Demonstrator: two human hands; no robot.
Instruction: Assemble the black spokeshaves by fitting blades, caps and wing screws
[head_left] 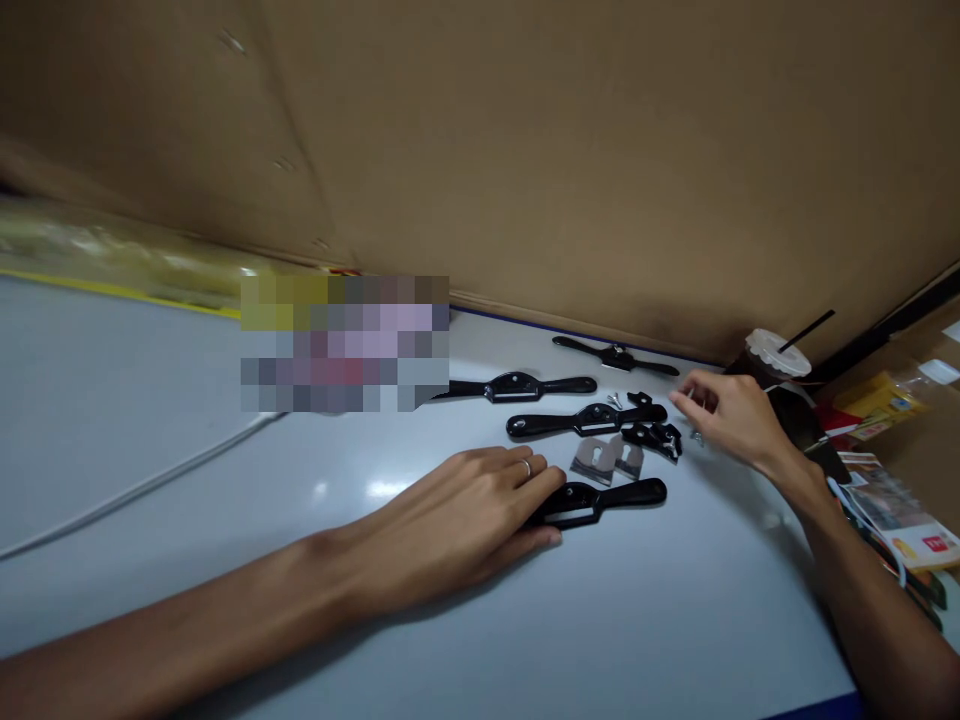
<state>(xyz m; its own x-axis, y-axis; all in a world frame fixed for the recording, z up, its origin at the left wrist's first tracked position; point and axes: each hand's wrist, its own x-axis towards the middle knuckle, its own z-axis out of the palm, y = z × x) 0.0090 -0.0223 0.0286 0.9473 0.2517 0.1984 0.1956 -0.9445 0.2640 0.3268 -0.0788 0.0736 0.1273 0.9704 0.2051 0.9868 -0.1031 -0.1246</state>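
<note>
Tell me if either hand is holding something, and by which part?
The left hand holds the nearest black tool by its left end, between thumb and fingers. The right hand is curled; whether it holds anything cannot be told.

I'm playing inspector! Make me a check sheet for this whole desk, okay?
Surface: pale, shiny table.
Job's things: four black two-handled tools, two grey blades, small black parts, silvery screws.
Clutter: lidded cup with black straw, printed packet at right.
Hands: left hand covers the nearest tool's left end; right hand, fingers bent, is beside the small parts, its hold unclear.
Cables: white cable across the table's left side.
Surroundings: brown cardboard behind.
</note>
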